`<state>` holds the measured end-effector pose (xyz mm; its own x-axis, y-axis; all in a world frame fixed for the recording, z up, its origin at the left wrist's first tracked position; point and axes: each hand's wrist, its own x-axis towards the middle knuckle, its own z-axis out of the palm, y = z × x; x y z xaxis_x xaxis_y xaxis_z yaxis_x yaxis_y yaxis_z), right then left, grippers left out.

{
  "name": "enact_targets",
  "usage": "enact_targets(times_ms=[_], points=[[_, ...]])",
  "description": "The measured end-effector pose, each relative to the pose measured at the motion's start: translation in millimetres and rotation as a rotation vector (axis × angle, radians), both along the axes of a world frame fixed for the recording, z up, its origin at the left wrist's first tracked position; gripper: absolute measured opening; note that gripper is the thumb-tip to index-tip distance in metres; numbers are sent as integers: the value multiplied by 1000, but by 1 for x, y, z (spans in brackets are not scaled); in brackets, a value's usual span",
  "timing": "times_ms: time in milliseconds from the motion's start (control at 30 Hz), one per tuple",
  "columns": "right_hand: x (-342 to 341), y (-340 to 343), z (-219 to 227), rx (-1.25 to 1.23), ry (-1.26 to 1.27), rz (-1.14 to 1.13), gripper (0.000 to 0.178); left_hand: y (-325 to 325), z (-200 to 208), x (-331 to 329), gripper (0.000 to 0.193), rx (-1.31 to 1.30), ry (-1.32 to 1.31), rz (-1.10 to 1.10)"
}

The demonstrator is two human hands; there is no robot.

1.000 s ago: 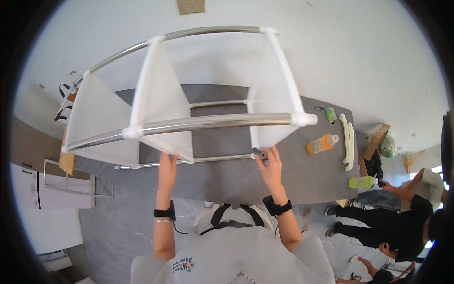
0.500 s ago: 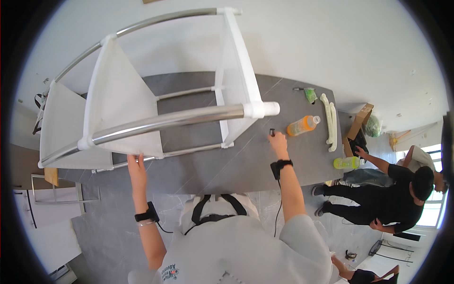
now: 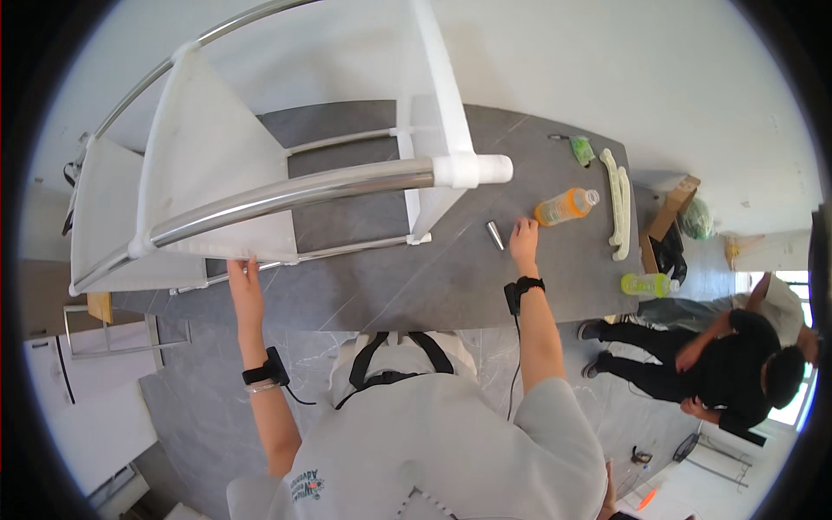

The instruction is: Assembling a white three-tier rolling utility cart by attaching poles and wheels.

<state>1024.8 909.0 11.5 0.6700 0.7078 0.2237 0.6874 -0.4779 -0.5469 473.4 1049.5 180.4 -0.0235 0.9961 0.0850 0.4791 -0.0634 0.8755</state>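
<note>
A white frame (image 3: pixel 451 169) of metal tubes and white fabric panels stands on the dark grey table (image 3: pixel 407 295). My left hand (image 3: pixel 245 279) reaches up and holds the frame's thin lower rail (image 3: pixel 347 251) under the left panel. My right hand (image 3: pixel 523 236) rests on the tabletop, fingers spread, to the right of the frame. A short metal tube (image 3: pixel 495 235) lies on the table just left of its fingers, apart from them. An orange bottle (image 3: pixel 568 206) lies on its side just beyond that hand.
Long white curved parts (image 3: pixel 617 204), a small green item (image 3: pixel 581 150) and a green bottle (image 3: pixel 648 283) sit at the table's right end. Two people (image 3: pixel 737 347) crouch on the floor at the right near a cardboard box (image 3: pixel 672 208). A white cabinet (image 3: pixel 52 381) stands at the left.
My right hand has let go of the frame's lower rail and moved right, down onto the table beside the short metal tube. My left hand has stayed on the rail.
</note>
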Motion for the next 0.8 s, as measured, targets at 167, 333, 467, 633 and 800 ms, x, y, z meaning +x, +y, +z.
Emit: enact_targets(times_ms=[167,333,467,633,800], points=[[-26,2,6,-198,-148,-18,31,1,10,-7,30,56,120,-59],[-60,21,84,117,-79,202,25,-16,50,-25,31,114,274,-62],[-99,46,185,441,-139,277,16,-15,83,-68,29,335,487,152],[-130,53,314,948,-503,62,12,3,137,-138,25,1026,612,559],[-192,78,392,890,-340,211,12,36,199,-186,21,1089,739,666]])
